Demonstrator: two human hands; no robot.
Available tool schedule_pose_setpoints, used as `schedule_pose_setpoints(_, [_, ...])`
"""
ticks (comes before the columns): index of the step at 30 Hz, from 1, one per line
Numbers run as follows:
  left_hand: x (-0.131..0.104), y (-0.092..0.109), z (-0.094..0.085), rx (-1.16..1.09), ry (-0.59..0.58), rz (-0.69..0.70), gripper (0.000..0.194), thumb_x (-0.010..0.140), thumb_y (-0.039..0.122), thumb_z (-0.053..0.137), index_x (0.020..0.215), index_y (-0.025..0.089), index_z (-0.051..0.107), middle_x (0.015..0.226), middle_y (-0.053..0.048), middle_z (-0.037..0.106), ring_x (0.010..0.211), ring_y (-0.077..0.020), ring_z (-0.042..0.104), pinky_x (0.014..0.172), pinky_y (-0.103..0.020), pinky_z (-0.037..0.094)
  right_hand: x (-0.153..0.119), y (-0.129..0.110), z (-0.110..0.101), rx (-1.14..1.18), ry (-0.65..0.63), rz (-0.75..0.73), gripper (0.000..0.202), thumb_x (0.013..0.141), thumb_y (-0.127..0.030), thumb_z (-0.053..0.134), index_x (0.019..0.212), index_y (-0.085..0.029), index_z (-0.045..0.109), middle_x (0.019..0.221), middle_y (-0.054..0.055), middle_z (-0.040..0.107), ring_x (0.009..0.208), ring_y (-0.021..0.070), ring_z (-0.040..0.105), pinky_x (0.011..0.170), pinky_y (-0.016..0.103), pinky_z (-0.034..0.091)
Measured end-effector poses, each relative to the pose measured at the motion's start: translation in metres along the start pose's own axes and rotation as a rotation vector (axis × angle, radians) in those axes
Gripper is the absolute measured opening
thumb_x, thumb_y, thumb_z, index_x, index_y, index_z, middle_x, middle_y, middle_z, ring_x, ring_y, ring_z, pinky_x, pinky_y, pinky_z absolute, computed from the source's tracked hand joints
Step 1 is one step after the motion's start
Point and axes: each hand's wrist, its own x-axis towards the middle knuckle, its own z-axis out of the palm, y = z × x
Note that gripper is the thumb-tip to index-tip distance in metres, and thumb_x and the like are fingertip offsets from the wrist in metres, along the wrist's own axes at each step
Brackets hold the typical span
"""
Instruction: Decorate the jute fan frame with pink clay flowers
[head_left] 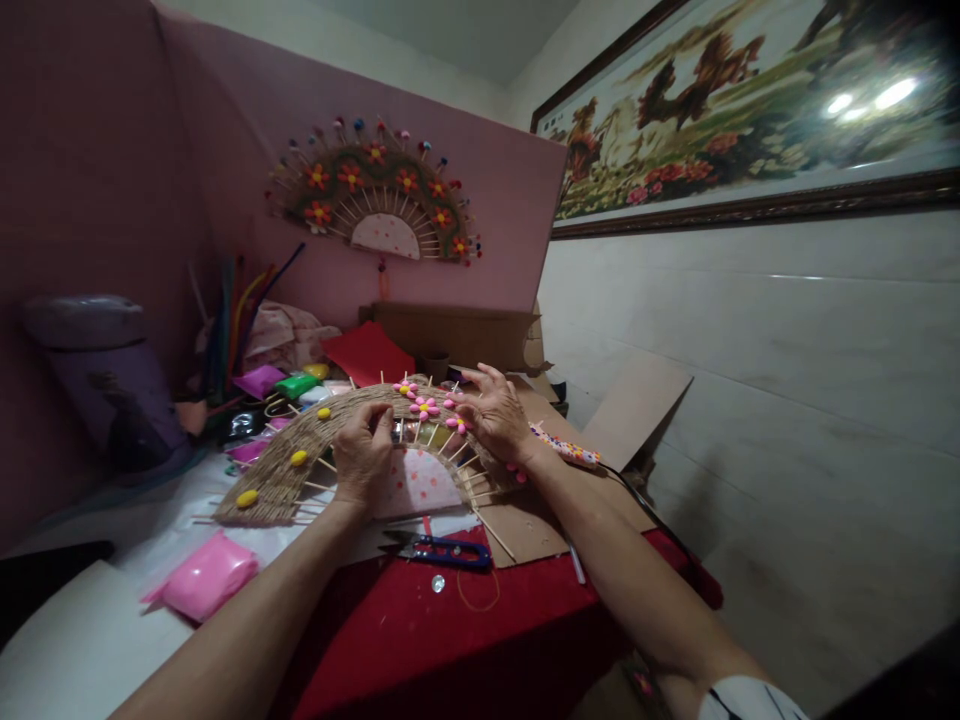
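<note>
On the table in the head view lies a semicircular woven straw fan (281,465) with thin wooden sticks and a white dotted centre piece (420,482). Pink clay flowers (424,408) with yellow centres sit along its top and right side, and separate yellow clay discs (298,458) run down its left. My left hand (364,450) rests over the fan's middle, thumb and fingers closed in a pinch; whatever they hold is hidden. My right hand (495,410) is beside the pink flowers at the upper right, its fingers apart and its fingertips close to a petal.
Blue thread snips (439,550) and a small clear gem (438,583) lie near the red cloth (450,640). A pink clay packet (206,577) is at left. Behind stand a purple cup (116,390) and a finished fan (375,195). A glue gun (566,445) lies at right.
</note>
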Motion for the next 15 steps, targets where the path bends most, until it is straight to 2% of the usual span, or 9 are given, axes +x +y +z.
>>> schedule_pose_setpoints(4, [0.000, 0.000, 0.000, -0.003, -0.009, -0.001, 0.020, 0.080, 0.032, 0.051, 0.081, 0.018, 0.066, 0.078, -0.005, 0.068, 0.075, -0.0196, 0.062, 0.069, -0.030, 0.043, -0.003, -0.001, -0.002, 0.101, 0.099, 0.044, 0.065, 0.092, -0.060, 0.016, 0.115, -0.028, 0.067, 0.127, 0.008, 0.055, 0.126, 0.0245, 0.036, 0.104, 0.044, 0.032])
schedule_pose_setpoints(10, [-0.001, 0.002, -0.001, 0.008, 0.011, -0.010, 0.022, 0.084, 0.034, 0.047, 0.085, 0.019, 0.064, 0.073, -0.003, 0.065, 0.070, -0.0183, 0.058, 0.068, -0.029, 0.041, -0.012, -0.003, -0.011, 0.126, 0.143, 0.017, 0.069, 0.091, -0.062, 0.014, 0.108, -0.026, 0.070, 0.121, 0.009, 0.057, 0.123, 0.0255, 0.038, 0.103, 0.045, 0.032])
schedule_pose_setpoints(15, [0.000, 0.005, -0.002, 0.002, 0.039, -0.033, 0.023, 0.087, 0.032, 0.042, 0.082, 0.020, 0.061, 0.067, -0.001, 0.061, 0.065, -0.0169, 0.055, 0.068, -0.029, 0.039, -0.018, 0.003, -0.020, 0.160, 0.321, 0.072, 0.061, 0.095, -0.055, 0.020, 0.098, -0.023, 0.072, 0.111, 0.008, 0.062, 0.112, 0.0229, 0.046, 0.099, 0.043, 0.036])
